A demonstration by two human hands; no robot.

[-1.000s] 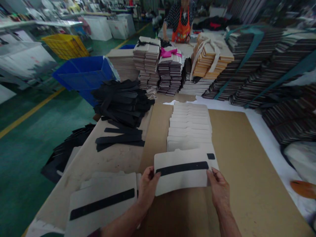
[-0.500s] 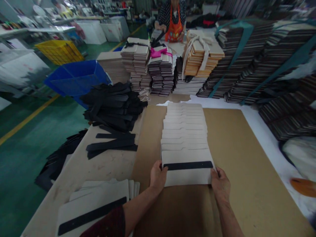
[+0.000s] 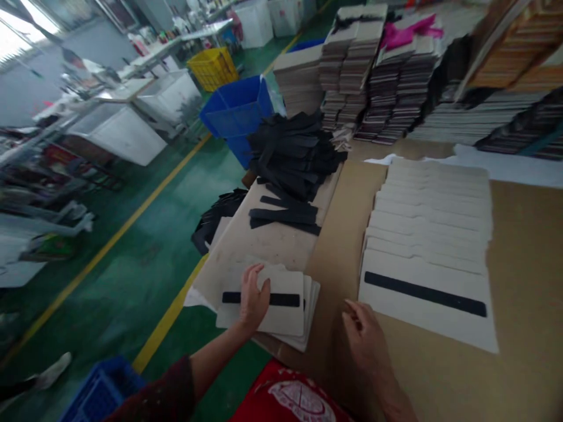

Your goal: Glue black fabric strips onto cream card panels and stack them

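My left hand point(image 3: 255, 302) lies flat with its fingers stretched over the top pale panel point(image 3: 285, 319) of a small, unevenly fanned stack. A black strip point(image 3: 285, 300) crosses that panel and passes partly beneath the hand. My right hand point(image 3: 363, 331) hovers over or rests on the brown board, its fingers loosely curled and no object visible in them. Just right of it, a pale panel point(image 3: 424, 325) with a black strip point(image 3: 424, 294) forms the front of an overlapping row of pale panels point(image 3: 433, 202). My right hand and that panel are slightly apart.
Beyond the small stack lie loose black strips point(image 3: 285, 218) and a heap of black strips point(image 3: 292, 152). Tall panel piles point(image 3: 393, 88) line the back. Off the table's left side stand a blue bin point(image 3: 237, 105), a yellow basket point(image 3: 213, 69) and a blue crate point(image 3: 101, 390).
Both hands have left the row's front panel. My left hand has gone to the stack on the left; my right hand has shifted left over the board. The view has turned left.
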